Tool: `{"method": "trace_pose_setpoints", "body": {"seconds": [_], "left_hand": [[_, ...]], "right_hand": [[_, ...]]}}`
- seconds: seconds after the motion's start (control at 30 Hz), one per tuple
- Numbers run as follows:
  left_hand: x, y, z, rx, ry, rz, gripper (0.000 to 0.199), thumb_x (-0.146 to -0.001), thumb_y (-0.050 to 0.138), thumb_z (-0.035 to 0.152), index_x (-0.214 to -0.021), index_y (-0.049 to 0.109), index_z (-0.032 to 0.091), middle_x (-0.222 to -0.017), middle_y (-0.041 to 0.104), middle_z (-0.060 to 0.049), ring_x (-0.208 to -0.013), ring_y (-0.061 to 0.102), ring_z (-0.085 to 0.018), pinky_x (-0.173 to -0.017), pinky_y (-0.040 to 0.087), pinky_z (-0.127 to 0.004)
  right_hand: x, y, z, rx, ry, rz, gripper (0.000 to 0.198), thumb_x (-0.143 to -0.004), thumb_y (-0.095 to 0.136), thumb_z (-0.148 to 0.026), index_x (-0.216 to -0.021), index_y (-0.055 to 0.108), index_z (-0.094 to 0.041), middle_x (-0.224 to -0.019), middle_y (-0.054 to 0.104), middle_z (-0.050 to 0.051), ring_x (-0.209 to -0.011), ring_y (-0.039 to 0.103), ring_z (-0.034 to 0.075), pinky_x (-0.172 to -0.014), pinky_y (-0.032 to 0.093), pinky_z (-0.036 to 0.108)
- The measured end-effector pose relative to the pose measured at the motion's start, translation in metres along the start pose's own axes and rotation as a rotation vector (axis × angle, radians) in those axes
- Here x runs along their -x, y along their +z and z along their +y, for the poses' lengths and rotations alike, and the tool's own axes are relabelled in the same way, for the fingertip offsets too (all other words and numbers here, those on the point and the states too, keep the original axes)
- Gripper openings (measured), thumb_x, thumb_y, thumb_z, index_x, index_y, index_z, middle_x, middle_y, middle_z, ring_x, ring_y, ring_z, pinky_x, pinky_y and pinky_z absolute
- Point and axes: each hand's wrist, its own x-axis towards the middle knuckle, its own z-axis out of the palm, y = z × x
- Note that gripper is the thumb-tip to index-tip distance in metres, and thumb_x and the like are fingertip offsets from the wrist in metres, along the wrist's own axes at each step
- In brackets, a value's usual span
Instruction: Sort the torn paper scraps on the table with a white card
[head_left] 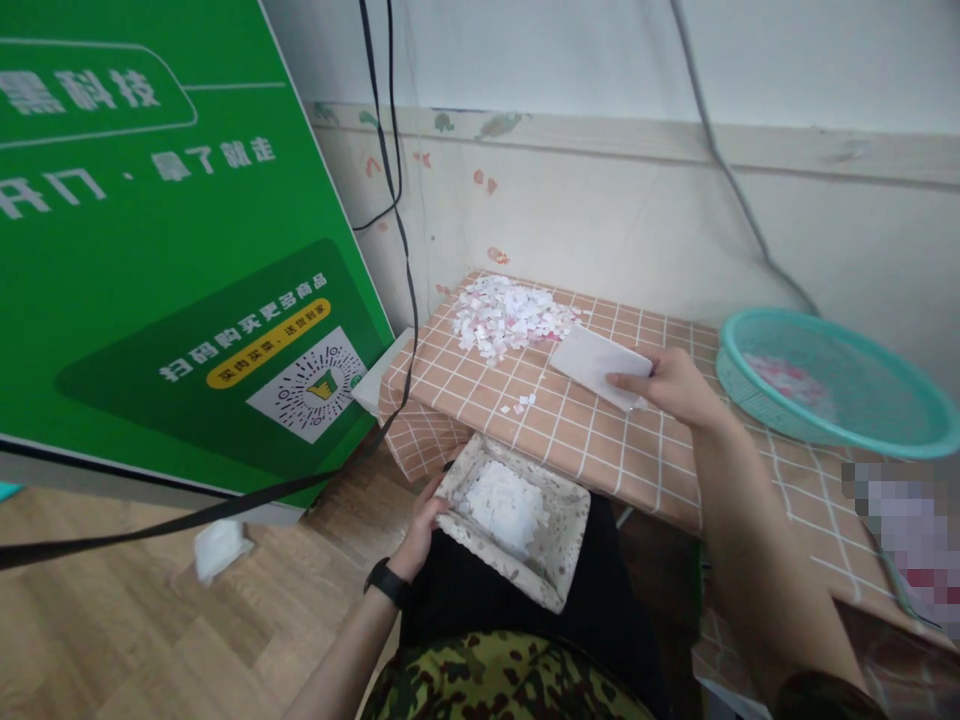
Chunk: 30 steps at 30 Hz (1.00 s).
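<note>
Shirt [499, 683], card [589, 362] lengthwise toward scraps [506, 314]

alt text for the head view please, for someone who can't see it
A person's right hand grips a flat white piece over a checked cloth, beside a pile of small bits. The left hand holds a tray of white bits below the table edge. A teal basket stands right, a green panel left.
</note>
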Motion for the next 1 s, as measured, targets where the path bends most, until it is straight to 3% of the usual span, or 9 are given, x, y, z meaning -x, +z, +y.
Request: {"method": "trace_pose_setpoints", "body": {"seconds": [0.23,0.37,0.57,0.83,1.0], "left_hand": [[0.001,-0.003,-0.001,0.019,-0.001,-0.023,0.045,-0.068,0.06,0.027,-0.111,0.068,0.017,-0.102,0.073,-0.006,-0.092,0.064,-0.03,-0.065,0.047,-0.032],[0.004,-0.005,0.002,0.071,-0.031,-0.026,0.04,-0.07,0.061,0.029,-0.108,0.067,0.019,-0.096,0.073,-0.004,-0.088,0.065,-0.028,-0.066,0.047,-0.032],[0.004,-0.01,0.004,0.138,-0.149,0.093,0.023,-0.068,0.062,0.036,-0.081,0.067,0.018,-0.07,0.068,-0.001,-0.07,0.063,-0.024,-0.063,0.047,-0.032],[0.004,-0.007,0.019,0.191,-0.101,0.103,0.009,-0.066,0.06,0.027,-0.068,0.061,0.018,-0.061,0.061,0.002,-0.06,0.056,-0.018,-0.057,0.043,-0.028],[0.007,-0.003,0.041,0.216,-0.071,0.079,0.012,-0.068,0.06,0.025,-0.074,0.067,0.018,-0.068,0.067,-0.002,-0.067,0.059,-0.023,-0.061,0.043,-0.031]], "right_hand": [[0.017,0.034,-0.007,0.046,0.068,0.159,0.035,-0.075,0.061,-0.037,-0.097,0.072,-0.012,-0.079,0.072,0.008,-0.066,0.064,0.024,-0.058,0.046,0.032],[0.013,0.044,-0.014,0.024,0.044,0.115,0.034,-0.075,0.059,-0.034,-0.1,0.071,-0.013,-0.083,0.073,0.008,-0.069,0.065,0.024,-0.061,0.048,0.033],[0.02,0.054,-0.024,0.1,-0.095,0.026,0.024,-0.078,0.057,-0.034,-0.089,0.071,-0.018,-0.082,0.072,0.006,-0.074,0.065,0.024,-0.067,0.048,0.034],[0.04,0.062,-0.05,0.067,-0.143,-0.055,0.018,-0.081,0.054,-0.03,-0.082,0.07,-0.02,-0.077,0.071,0.004,-0.07,0.063,0.023,-0.067,0.046,0.034],[0.044,0.067,-0.06,0.032,-0.172,-0.12,0.022,-0.083,0.052,-0.027,-0.09,0.073,-0.022,-0.084,0.074,0.004,-0.072,0.066,0.023,-0.068,0.048,0.034]]}}
